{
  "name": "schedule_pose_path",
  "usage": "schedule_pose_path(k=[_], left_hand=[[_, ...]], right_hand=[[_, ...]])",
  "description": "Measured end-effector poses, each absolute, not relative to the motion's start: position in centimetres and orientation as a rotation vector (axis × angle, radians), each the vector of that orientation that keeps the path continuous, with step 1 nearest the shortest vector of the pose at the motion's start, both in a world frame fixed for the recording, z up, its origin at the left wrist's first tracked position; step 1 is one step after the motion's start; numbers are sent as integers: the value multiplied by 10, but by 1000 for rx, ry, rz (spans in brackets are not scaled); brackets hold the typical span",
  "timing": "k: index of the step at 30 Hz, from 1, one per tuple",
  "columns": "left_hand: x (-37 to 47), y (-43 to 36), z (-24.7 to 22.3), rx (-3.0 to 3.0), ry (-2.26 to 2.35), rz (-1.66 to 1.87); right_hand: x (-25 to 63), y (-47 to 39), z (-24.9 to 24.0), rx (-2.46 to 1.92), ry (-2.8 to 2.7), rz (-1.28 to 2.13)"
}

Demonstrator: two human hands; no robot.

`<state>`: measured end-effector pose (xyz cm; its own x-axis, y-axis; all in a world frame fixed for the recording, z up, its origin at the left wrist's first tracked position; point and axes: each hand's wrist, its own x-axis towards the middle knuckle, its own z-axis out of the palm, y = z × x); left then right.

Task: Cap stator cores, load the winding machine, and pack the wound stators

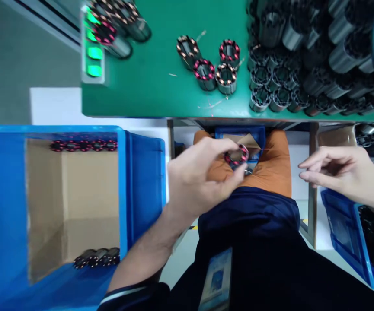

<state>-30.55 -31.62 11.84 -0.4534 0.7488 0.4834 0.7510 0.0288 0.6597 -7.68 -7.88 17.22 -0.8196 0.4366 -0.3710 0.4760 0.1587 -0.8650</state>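
My left hand [202,172] grips a motor stator [236,156] with pink-red windings between thumb and fingers, above my lap. Off to the right, my right hand [339,170] has its thumb and fingers drawn together in a pinch. A faint thin line runs from near the stator toward it, but what the fingertips hold is too small to make out. On the green table [154,95] stands a small group of wound stators, among them a pink-wound stator [204,74] and a copper-wound stator [226,78]. Wire scraps lie around them.
A blue crate [123,172] lined with cardboard, at left, holds rows of stators. Many stator cores [280,99] are stacked at the table's right. A small light box [94,56] glows green at the left corner. Another blue bin [345,233] sits lower right.
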Motion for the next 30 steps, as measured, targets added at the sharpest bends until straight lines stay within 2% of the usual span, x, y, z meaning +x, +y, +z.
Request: schedule_pose_path(k=[5, 11, 15, 21, 24, 27, 30], left_hand=[[-384, -312, 101, -1323, -2268, -1194], [-438, -282, 67, -1261, -2249, -1170], [-479, -286, 56, -949, -2171, -1067], [-540, -294, 51, -894, -2349, -912], [-509, -294, 69, -949, -2335, -1016], [-430, -295, 94, -1159, -2121, -1397], [-350, -297, 120, -1358, -1892, -1743]], right_hand=[[-57, -87, 138, 1007, 2180, -1810], [-41, -115, 107, 861, 2021, -1858], [-24, -119, 93, 862, 1970, -1842], [-17, -119, 73, 873, 1948, -1883], [-29, -122, 75, 787, 2014, -1867], [-52, -127, 92, 879, 2191, -1871], [-87, -134, 117, 948, 2320, -2160]])
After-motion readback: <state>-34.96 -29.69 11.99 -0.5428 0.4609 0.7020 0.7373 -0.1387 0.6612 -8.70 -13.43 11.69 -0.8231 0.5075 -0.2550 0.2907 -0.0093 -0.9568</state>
